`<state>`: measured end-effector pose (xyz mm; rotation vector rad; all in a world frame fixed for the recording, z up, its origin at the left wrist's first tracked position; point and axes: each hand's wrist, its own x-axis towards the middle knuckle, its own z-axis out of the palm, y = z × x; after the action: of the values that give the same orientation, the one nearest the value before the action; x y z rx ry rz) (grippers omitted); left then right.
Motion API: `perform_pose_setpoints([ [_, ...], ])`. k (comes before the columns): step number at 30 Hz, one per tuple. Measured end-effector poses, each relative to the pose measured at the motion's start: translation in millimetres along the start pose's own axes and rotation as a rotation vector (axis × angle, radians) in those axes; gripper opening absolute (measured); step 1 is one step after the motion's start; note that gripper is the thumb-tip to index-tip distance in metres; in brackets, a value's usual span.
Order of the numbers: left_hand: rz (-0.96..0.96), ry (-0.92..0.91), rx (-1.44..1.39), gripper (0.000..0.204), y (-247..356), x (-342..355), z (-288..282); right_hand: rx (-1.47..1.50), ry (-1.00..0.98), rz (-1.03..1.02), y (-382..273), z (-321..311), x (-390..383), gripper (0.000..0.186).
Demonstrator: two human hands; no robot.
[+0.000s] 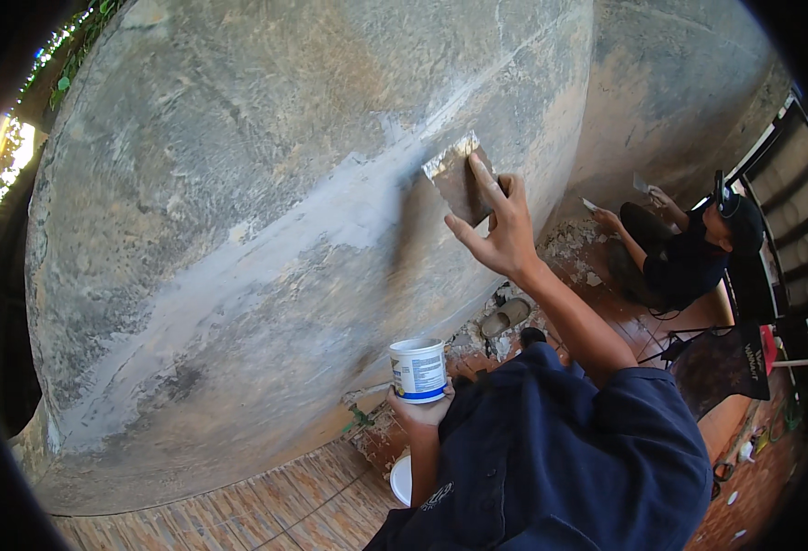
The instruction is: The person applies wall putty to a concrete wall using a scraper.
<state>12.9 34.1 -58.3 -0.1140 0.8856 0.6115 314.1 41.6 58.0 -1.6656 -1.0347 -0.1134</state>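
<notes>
My right hand (502, 225) is raised to the rough grey wall (266, 119), gripping a flat, wide scraper blade (459, 186). The index finger lies along the blade's face, and pale paste coats its far edge. Next to the blade, a long diagonal band of whitish filler (321, 216) runs across the wall. Lower down, my left hand (419, 410) holds a small white tub (418, 372) with a blue band upright from below, in front of my dark shirt. What is inside the tub cannot be made out.
To the right a co-worker (689, 253) squats by the wall with flat tools in both hands. A slipper (506, 317) lies among flaked debris (580, 262). A dark folding chair (721, 367) stands at right; a round white container (402, 480) sits below my left forearm.
</notes>
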Motion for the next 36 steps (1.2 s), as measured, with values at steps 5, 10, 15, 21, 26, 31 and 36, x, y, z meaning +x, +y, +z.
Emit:
perform_pose_setpoints([
  [5,0.026,-0.010,0.013,0.061,-9.8,2.7,3.3,-0.012,0.067,-0.107,11.9,11.0,24.0,0.082],
  [10,-0.035,0.005,0.018,0.057,-13.3,-2.1,11.0,-0.085,0.153,-0.185,15.3,36.6,38.7,0.082],
  [15,0.009,0.019,0.044,0.067,-14.7,-3.0,0.0,-0.073,0.059,-0.106,22.6,42.5,37.5,0.080],
  [21,-0.024,-0.004,0.081,0.061,-15.8,-0.4,12.2,-0.101,-0.026,-0.052,53.6,37.2,-4.8,0.078],
  [26,-0.106,-0.106,0.083,0.074,-13.2,16.5,15.6,-0.136,-0.356,0.126,50.5,8.2,-40.7,0.081],
  [31,-0.136,-0.139,0.254,0.072,-20.6,30.6,21.3,-0.015,-0.185,0.000,-18.0,-23.9,-3.5,0.079],
  [36,-0.164,-0.222,0.251,0.074,-17.6,17.9,37.7,-0.092,-0.141,0.079,-43.3,-22.0,52.0,0.079],
])
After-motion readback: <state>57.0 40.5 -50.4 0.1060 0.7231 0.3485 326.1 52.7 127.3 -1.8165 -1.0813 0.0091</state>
